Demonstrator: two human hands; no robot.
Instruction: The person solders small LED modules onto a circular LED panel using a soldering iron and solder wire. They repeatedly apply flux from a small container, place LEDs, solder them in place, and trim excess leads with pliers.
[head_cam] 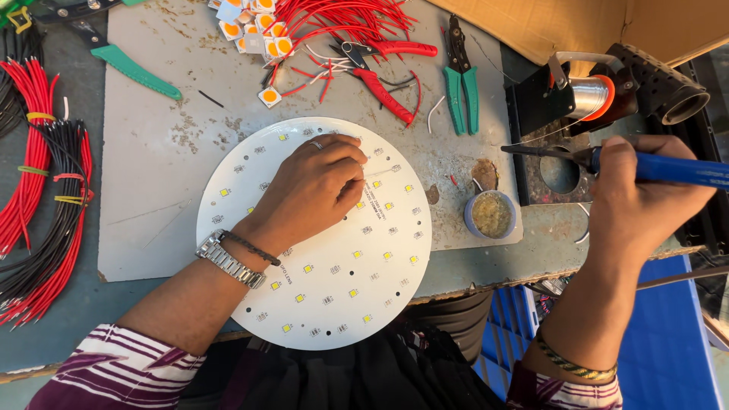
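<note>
- left hand (315,190) fingers curled, pinching thin solder wire (380,173) onto round white LED board (326,292), desk centre, pinning it flat
- right hand (638,197) fist closed round blue soldering iron (607,161), tip hovering near desk's right edge, off board

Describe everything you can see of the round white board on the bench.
The round white board is a flat disc dotted with small yellow squares and grey pads, plus a few holes. It lies flat on a grey sheet, its near edge overhanging the bench. The left hand rests on it, fingertips pinching a thin wire.
</note>
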